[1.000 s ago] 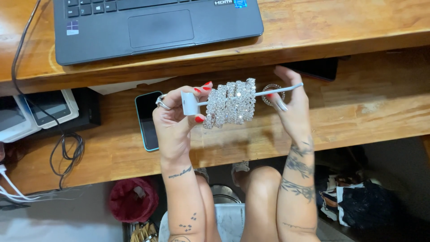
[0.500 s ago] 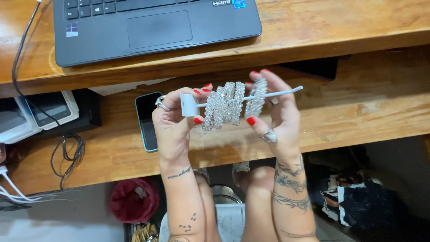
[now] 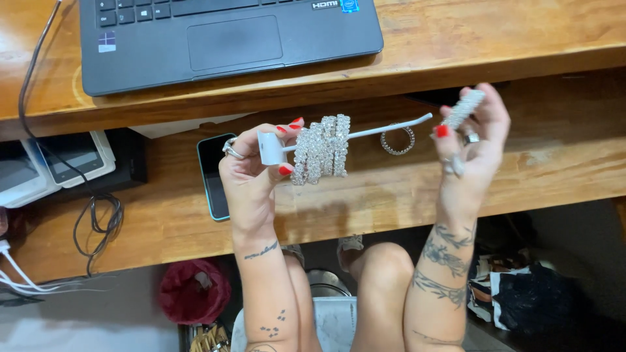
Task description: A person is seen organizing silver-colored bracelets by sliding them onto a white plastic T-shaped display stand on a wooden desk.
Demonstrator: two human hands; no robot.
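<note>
The left hand (image 3: 251, 173) pinches the white block end of a thin white display rod (image 3: 385, 128), holding it level above the lower wooden shelf (image 3: 554, 163). A cluster of sparkling rhinestone bracelets (image 3: 321, 148) hangs threaded on the rod close to that hand, side by side and touching one another. The right hand (image 3: 471, 140), raised just beyond the rod's free right tip, pinches one more rhinestone bracelet (image 3: 463, 108) between thumb and fingers; this one is clear of the rod. A single small rhinestone ring-shaped piece (image 3: 398, 141) lies flat on the shelf beneath the bare stretch of rod. Judging by how things lie, one bracelet is off the rod and several are on it, with the right half of the rod bare. The shelf is warm, varnished wood; a dark smartphone (image 3: 213, 176) lies on it at the left, beside the left wrist, and further left sit a black box, light-coloured card terminals (image 3: 59, 160) and a looped black cable (image 3: 98, 221). On the far, higher desk top stands an open dark laptop (image 3: 222, 39). Near the person's knees, below the shelf, a dark red bag (image 3: 192, 290) and a black bag (image 3: 535, 293) rest on the floor.
</note>
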